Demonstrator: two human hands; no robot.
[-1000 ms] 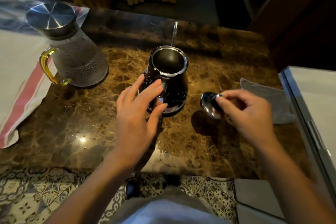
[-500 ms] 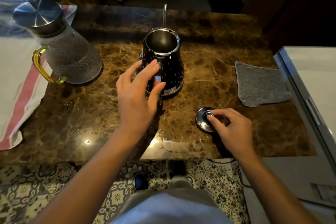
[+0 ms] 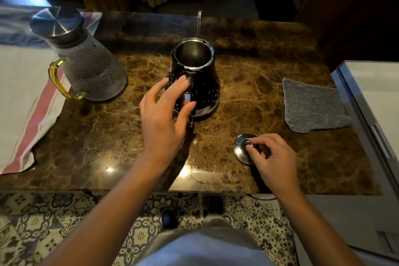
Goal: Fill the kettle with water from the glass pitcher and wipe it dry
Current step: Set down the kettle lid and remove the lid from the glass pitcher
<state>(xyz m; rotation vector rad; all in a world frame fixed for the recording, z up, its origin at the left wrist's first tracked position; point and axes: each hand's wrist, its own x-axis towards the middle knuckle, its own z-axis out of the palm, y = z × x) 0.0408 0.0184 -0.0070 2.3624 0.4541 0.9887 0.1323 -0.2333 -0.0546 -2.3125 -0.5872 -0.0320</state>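
Observation:
The black kettle (image 3: 200, 84) stands open-topped in the middle of the brown marble table (image 3: 248, 97), its thin spout pointing away and water drops on its side. My left hand (image 3: 164, 119) hovers at its handle with fingers spread, holding nothing. The kettle's shiny lid (image 3: 241, 149) lies on the table near the front edge, and my right hand (image 3: 274, 155) pinches its knob. The dimpled glass pitcher (image 3: 86, 65), with a steel cap and yellow handle, stands at the back left. A folded grey cloth (image 3: 313, 106) lies at the right.
A white cloth with a red stripe (image 3: 28, 101) drapes over the table's left edge. A white and grey unit (image 3: 373, 101) adjoins the table on the right. Patterned floor tiles (image 3: 54, 227) and my shoes show below the front edge.
My right hand carried the lid from beside the kettle down to the table near the front edge. My left hand stayed by the kettle's handle. The camera shifted.

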